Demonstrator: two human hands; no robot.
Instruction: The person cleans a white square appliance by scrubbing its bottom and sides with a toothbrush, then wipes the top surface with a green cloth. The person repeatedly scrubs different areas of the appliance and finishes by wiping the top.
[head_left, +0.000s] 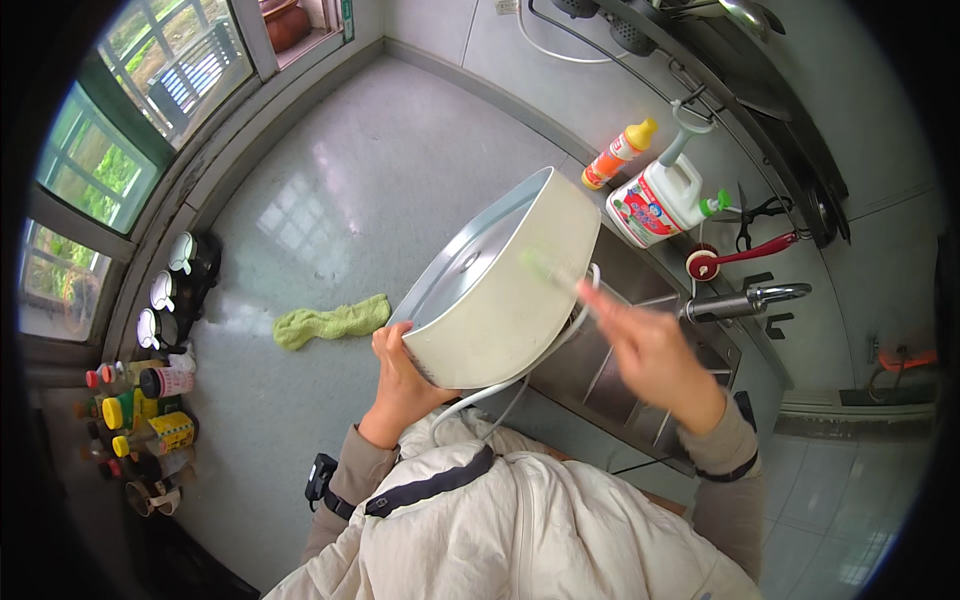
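My left hand [397,372] is closed on the rim of a cream, drum-shaped appliance body, apparently a rice cooker [510,285], at its near left side. The body is tilted, its open metal-lined inside facing up and left, with a round piece in the middle of its bottom. A white cord [470,403] loops below it. On the right, my right hand [645,350] is closed round a small blurred brush [540,267], whose pale green head lies over the outer wall; motion blur hides its exact kind and whether it touches.
A green cloth [332,321] lies on the grey counter [330,180]. Right of the cooker are a steel sink [640,385] with a faucet [745,302], an orange bottle [617,155], a white jug [658,200] and a red-handled brush [745,253]. Jars and bottles [150,410] line the left side.
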